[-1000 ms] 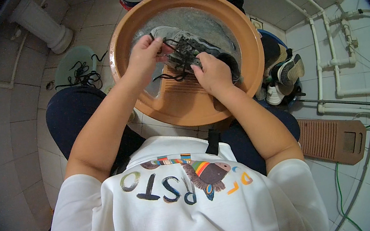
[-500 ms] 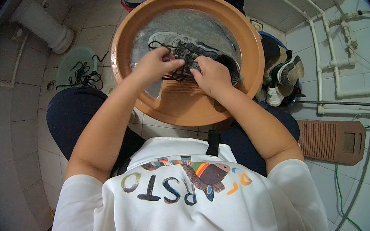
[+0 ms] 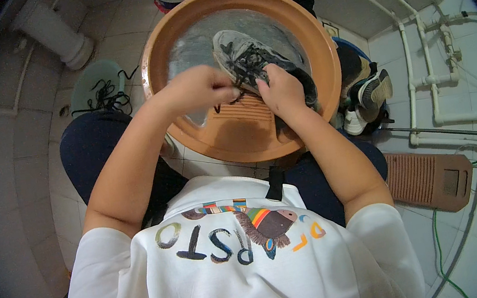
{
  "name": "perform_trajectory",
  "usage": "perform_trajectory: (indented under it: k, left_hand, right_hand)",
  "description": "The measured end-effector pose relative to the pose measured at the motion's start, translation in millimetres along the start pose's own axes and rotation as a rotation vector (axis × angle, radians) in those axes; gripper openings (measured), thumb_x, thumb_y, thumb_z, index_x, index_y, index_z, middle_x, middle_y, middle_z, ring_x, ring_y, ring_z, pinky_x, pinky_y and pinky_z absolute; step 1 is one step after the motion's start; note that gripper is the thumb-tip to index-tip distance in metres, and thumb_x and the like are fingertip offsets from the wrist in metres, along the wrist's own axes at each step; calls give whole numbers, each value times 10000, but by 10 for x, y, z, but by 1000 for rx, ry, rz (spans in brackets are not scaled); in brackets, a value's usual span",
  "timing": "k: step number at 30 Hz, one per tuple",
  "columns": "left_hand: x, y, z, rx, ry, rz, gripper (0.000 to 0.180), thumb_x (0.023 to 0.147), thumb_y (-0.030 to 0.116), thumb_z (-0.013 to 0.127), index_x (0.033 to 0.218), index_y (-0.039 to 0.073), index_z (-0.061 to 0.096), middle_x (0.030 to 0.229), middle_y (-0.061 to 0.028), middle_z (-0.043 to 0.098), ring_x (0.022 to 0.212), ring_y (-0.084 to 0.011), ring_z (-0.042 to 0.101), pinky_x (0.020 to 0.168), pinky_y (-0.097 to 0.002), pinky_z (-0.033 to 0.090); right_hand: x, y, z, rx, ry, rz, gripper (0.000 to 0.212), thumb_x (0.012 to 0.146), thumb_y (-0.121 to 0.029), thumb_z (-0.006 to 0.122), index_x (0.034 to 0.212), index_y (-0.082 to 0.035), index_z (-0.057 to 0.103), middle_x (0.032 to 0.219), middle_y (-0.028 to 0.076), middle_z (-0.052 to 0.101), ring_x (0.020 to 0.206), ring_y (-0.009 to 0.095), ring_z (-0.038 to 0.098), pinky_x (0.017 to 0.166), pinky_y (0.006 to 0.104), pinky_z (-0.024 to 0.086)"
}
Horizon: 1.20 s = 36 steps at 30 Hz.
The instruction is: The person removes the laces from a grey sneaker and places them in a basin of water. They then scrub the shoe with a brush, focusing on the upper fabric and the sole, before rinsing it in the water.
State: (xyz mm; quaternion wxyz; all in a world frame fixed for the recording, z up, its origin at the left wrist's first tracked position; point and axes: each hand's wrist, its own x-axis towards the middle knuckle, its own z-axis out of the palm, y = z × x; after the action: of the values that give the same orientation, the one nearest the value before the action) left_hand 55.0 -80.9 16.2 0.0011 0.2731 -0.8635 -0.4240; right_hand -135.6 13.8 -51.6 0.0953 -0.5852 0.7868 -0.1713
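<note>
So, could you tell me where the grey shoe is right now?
In the head view, the grey shoe lies inside the orange basin, upper centre, between the left hand pulling its black lace and the right hand pressing on it.

A grey shoe (image 3: 250, 57) with black laces (image 3: 249, 66) is seen in an orange-brown basin (image 3: 237, 140). A brown ribbed board (image 3: 429, 178) and pale grey floor tiles (image 3: 26, 135) are shown.
</note>
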Motion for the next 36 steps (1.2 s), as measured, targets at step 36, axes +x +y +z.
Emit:
perform_trajectory:
  k: [36]
  left_hand:
    - [432, -490, 337, -615, 290, -246, 167, 751, 181, 591, 699, 31, 538, 593, -18, 511, 536, -122, 493, 485, -261, 389]
  right_hand:
    - [-61, -177, -501, -205, 56, -258, 591, 726, -314, 687, 1233, -88, 483, 929, 134, 593, 911, 314, 562, 800, 396, 459]
